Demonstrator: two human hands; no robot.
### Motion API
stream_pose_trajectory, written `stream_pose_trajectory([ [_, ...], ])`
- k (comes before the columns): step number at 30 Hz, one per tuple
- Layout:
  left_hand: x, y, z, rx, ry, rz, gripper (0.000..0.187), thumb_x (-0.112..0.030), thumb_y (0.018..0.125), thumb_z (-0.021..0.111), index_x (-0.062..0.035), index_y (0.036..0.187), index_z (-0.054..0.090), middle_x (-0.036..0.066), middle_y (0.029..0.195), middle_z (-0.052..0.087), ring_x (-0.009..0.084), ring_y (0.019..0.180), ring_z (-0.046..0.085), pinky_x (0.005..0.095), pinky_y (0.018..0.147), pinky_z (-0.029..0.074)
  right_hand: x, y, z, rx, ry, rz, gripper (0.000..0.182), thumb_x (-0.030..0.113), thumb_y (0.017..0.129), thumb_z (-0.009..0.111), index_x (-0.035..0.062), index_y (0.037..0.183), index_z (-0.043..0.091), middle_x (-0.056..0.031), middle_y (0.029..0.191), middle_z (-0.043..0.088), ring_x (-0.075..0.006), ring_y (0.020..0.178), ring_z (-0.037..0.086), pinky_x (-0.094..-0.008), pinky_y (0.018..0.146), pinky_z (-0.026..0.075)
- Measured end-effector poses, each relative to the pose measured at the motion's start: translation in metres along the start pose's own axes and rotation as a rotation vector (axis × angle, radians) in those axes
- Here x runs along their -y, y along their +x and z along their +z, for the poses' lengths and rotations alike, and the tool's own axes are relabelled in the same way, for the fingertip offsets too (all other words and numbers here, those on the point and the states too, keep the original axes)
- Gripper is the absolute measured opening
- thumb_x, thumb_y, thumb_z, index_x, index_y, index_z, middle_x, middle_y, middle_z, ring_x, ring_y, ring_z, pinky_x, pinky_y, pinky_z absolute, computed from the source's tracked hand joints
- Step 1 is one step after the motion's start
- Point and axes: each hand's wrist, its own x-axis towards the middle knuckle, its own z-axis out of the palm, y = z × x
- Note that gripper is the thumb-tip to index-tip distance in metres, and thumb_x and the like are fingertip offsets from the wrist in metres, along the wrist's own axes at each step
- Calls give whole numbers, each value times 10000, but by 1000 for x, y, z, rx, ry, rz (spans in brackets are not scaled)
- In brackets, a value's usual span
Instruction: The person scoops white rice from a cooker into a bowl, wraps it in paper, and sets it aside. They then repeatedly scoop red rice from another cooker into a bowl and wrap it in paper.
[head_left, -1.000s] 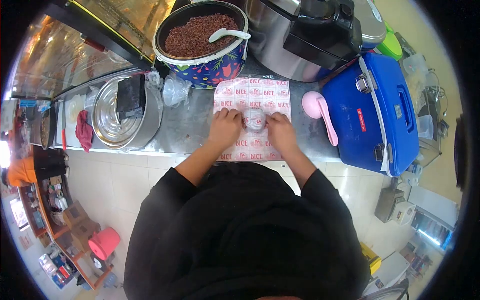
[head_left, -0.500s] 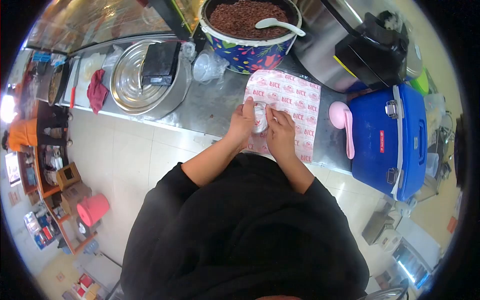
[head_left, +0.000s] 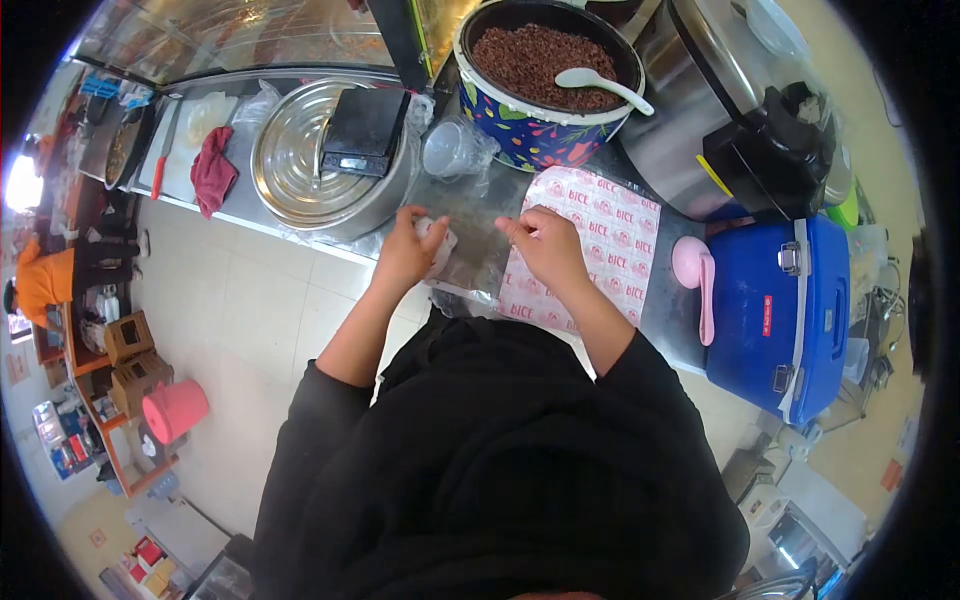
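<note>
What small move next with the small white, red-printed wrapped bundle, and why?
I'd probably lower the bundle onto the grey metal counter and release it: the left hand holds it left of the white sheet with red print, and nothing shows in the right hand.

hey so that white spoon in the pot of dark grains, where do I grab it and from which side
Probably best by the end of the spoon's handle, with your right hand coming from your side of the pot. The handle juts past the rim, clear of the grains, and the steel appliance crowds its right side.
</note>
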Motion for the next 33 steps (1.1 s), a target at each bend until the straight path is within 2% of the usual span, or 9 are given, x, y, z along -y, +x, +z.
stream_pose_trajectory([
  [3, 3, 0, -3, 97, 408, 54, 575, -386, 789, 733, -20, 1161, 492, 217, 1013, 626, 414, 859, 625, 433, 731, 522, -8, 10, 3, -73, -366, -180, 180, 182, 800, 701, 15, 865, 692, -111, 970, 650, -268, 919, 636, -381, 779, 504],
  [6, -3, 6, 4, -155, 660, 441, 584, -380, 753, 748, -42, 1164, 507, 160, 1032, 588, 351, 925, 591, 408, 774, 500, 3, 7, -9, -17, -599, -242, 160, 141, 807, 643, 12, 898, 669, -110, 1010, 620, -295, 946, 612, -435, 770, 496],
  [8, -11, 9, 0, -151, 673, 479, 550, -349, 735, 760, -82, 1157, 531, 125, 1027, 568, 343, 935, 558, 427, 776, 486, 29, 15, -42, 81, -523, -304, 208, 109, 796, 637, 11, 976, 672, -101, 1070, 607, -302, 977, 599, -444, 793, 489],
  [12, 18, 31, 4, -125, 657, 633, 370, -314, 783, 702, -75, 1034, 574, 98, 975, 554, 307, 921, 556, 408, 767, 485, 73, 36, -96, -122, -604, -568, 277, 120, 799, 647, 39, 1061, 684, -79, 1087, 619, -296, 995, 588, -445, 828, 472],
  [16, 5, 33, 2, -41, 833, 607, 274, -259, 815, 651, -76, 1004, 575, 96, 973, 540, 292, 926, 549, 398, 764, 485, 92, 82, -116, -165, -628, -300, 211, 144, 835, 625, 100, 1025, 705, -46, 1138, 613, -271, 1051, 557, -441, 867, 449],
  [20, -51, 36, 4, -280, 611, 643, 523, -298, 733, 728, -45, 1150, 539, 103, 1011, 535, 287, 937, 549, 389, 767, 480, 73, 138, -143, -384, -909, -324, 339, 397, 862, 632, 95, 992, 713, -59, 1109, 655, -275, 1051, 574, -452, 845, 462],
  [24, -55, 69, 27, -234, 647, 457, 561, -227, 697, 729, -26, 1183, 535, 122, 950, 600, 291, 943, 566, 408, 798, 450, 66, 172, -140, -142, -1202, 192, 287, 262, 814, 666, 113, 1054, 714, -77, 1173, 633, -272, 1145, 534, -466, 908, 415],
  [26, -43, 78, 30, -163, 667, 517, 424, -89, 705, 648, -47, 1121, 573, 113, 930, 624, 296, 945, 569, 425, 811, 429, 61, 180, -140, -90, -1155, 203, 290, 208, 812, 644, 109, 1077, 708, -95, 1165, 643, -285, 1193, 518, -464, 950, 399],
  [33, -65, 39, -20, -34, 292, 720, 314, 46, 679, 588, -74, 967, 617, 75, 894, 603, 300, 915, 550, 435, 914, 410, 69, 208, -151, -98, -991, -463, 217, 99, 855, 554, 125, 1039, 665, -153, 1005, 677, -309, 864, 678, -437, 721, 539],
])
